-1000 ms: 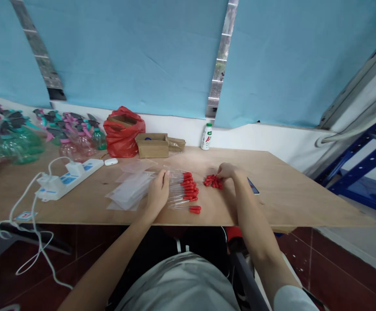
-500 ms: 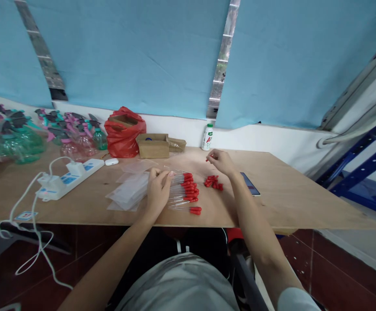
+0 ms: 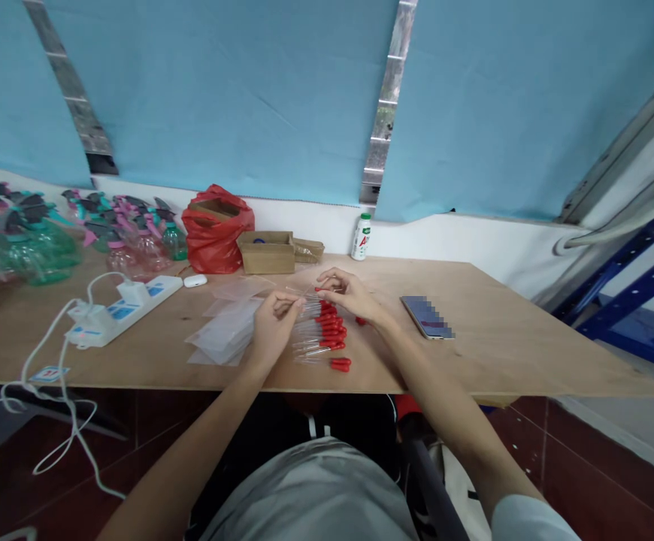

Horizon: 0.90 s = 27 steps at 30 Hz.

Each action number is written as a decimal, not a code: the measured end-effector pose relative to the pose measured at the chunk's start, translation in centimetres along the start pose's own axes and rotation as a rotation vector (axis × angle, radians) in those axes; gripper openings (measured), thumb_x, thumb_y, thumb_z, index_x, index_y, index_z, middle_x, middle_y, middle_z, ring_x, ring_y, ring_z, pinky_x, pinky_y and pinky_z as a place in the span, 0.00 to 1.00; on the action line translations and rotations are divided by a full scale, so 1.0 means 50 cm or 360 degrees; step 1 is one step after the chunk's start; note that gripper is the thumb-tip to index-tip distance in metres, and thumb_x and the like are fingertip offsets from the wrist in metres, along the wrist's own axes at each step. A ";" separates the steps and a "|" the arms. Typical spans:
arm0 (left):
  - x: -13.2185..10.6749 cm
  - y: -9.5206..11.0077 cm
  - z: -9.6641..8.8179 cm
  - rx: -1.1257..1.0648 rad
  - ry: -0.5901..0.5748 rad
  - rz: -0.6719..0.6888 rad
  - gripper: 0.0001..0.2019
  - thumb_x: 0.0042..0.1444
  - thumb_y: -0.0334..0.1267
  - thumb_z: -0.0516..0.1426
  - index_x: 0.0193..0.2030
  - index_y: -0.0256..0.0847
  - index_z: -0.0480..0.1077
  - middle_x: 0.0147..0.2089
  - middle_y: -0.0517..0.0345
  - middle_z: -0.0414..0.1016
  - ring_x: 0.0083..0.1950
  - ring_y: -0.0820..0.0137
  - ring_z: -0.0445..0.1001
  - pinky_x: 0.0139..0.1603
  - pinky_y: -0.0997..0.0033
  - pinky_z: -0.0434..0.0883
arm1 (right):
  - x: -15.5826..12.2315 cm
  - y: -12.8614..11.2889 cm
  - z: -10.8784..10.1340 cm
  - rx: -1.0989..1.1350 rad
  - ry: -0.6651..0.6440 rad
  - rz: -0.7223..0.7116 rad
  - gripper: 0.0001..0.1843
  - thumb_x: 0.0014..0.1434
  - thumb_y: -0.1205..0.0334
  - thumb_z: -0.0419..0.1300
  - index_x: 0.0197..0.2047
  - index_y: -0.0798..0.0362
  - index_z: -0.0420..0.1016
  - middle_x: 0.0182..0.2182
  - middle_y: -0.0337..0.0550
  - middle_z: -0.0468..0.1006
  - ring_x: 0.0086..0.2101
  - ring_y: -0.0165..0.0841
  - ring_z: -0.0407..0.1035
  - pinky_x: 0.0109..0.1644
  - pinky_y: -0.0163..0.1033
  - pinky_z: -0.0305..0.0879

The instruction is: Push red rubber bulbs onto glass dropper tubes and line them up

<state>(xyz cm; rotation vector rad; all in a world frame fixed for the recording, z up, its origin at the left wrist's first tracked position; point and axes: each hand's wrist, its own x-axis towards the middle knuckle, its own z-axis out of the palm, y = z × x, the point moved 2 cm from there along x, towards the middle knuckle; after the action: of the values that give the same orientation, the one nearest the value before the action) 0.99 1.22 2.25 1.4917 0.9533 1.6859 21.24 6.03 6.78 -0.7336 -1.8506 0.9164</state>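
My left hand point(image 3: 275, 321) is closed in a pinch on a thin clear glass dropper tube point(image 3: 308, 288). Facing it, my right hand point(image 3: 350, 293) pinches a red rubber bulb point(image 3: 319, 289) close to the tube's end; I cannot tell whether the two are joined. Below both hands lie several glass droppers with red bulbs point(image 3: 331, 330), side by side with their bulbs to the right. One pair of droppers point(image 3: 340, 364) lies nearer the table edge. A loose red bulb point(image 3: 360, 321) shows under my right wrist, the others there hidden.
Clear plastic bags point(image 3: 222, 334) lie left of the droppers. A phone point(image 3: 427, 317) rests to the right. Behind stand a white bottle point(image 3: 361, 238), a cardboard box point(image 3: 267, 258) and a red bag point(image 3: 214, 244). A power strip point(image 3: 127, 309) and spray bottles point(image 3: 39, 244) are left.
My right hand has moved left and slightly down with the red bulb, from above the loose bulbs to the tube in my left hand. The left hand has barely moved.
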 end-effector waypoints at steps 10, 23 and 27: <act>-0.013 -0.003 0.003 0.0832 -0.0191 0.0229 0.09 0.72 0.38 0.50 0.50 0.45 0.71 0.46 0.52 0.81 0.48 0.59 0.78 0.51 0.60 0.70 | -0.008 -0.009 0.027 0.0016 -0.0073 0.0023 0.17 0.59 0.50 0.72 0.42 0.55 0.85 0.33 0.41 0.83 0.29 0.29 0.71 0.35 0.36 0.68; -0.015 0.011 0.003 0.0929 -0.0225 0.0351 0.13 0.76 0.44 0.49 0.49 0.46 0.74 0.39 0.56 0.79 0.40 0.63 0.76 0.43 0.66 0.66 | -0.008 0.012 0.043 -0.0016 -0.0086 -0.0002 0.20 0.57 0.47 0.73 0.42 0.56 0.84 0.32 0.41 0.82 0.30 0.30 0.71 0.37 0.36 0.68; -0.009 0.006 0.001 0.0834 -0.0267 0.0356 0.13 0.74 0.43 0.52 0.50 0.45 0.77 0.42 0.57 0.83 0.40 0.65 0.78 0.45 0.66 0.70 | -0.009 0.012 0.039 0.0041 -0.0040 0.0017 0.20 0.56 0.48 0.74 0.41 0.57 0.84 0.30 0.40 0.81 0.28 0.28 0.68 0.35 0.35 0.66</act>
<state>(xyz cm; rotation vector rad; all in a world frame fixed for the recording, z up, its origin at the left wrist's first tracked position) 1.06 0.68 2.31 2.1141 1.2332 1.4913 19.71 5.43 5.49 -0.7200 -1.8552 0.9584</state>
